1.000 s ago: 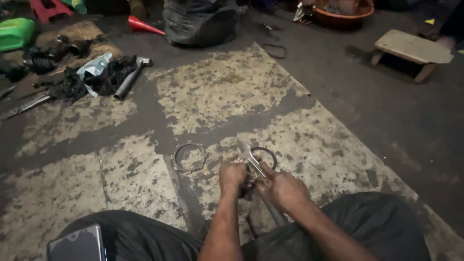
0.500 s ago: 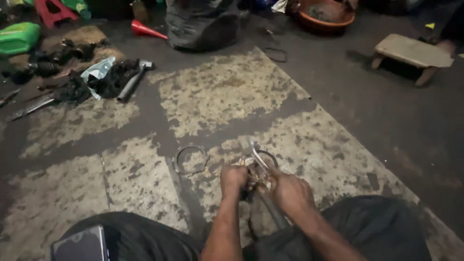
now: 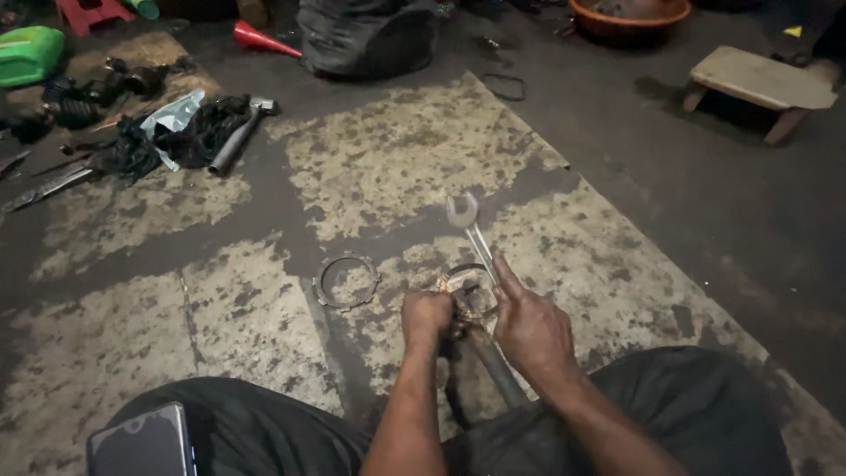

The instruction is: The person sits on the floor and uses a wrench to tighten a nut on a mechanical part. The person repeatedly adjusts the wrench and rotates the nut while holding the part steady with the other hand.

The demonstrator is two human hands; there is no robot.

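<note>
My left hand (image 3: 426, 316) is closed around the top of a dark metal shaft part (image 3: 489, 361) that stands between my knees. My right hand (image 3: 527, 324) grips a silver open-end wrench (image 3: 467, 225), with the forefinger stretched along its handle. The wrench's jaw points away from me, above a shiny ring-shaped part (image 3: 465, 284) at the top of the shaft. A flat toothed metal ring (image 3: 346, 280) lies on the stained mat just left of my hands.
A hammer (image 3: 240, 132), black rags and dark engine parts (image 3: 106, 88) lie at the far left. A green can (image 3: 28, 55), a red funnel (image 3: 263, 39), a wooden stool (image 3: 758, 84) and an orange basin (image 3: 627, 16) sit farther off. A phone (image 3: 141, 441) rests on my left thigh.
The wrench has swung up, so its jaw now stands clear above my hands. My right forefinger has stretched out along its handle. The view has tilted slightly.
</note>
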